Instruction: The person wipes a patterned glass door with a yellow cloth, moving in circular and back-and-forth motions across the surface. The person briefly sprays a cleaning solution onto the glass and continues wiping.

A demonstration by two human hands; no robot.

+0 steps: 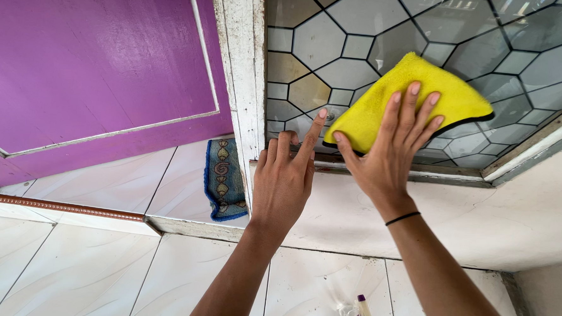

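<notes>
Right hand (395, 153), fingers spread flat, presses a yellow cloth (405, 100) against the leaded glass window (349, 47), right of centre. Left hand (284, 177) at centre, loosely curled, holding nothing; index finger extended, tip touching the glass beside the cloth. Purple door (95, 68) upper left; blue mat (224, 181) below it; small spray bottle (361, 313) on the tiled floor, bottom

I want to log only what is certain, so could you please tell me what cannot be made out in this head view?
- Glass under the yellow cloth: covered by the cloth and the right hand.
- Left hand: whether the raised forefinger touches the window pane cannot be told.
- Spray bottle: cut off by the bottom edge.
- Blue mat: partly hidden behind the white frame post.
- Purple door: cropped by the top and left edges.
</notes>
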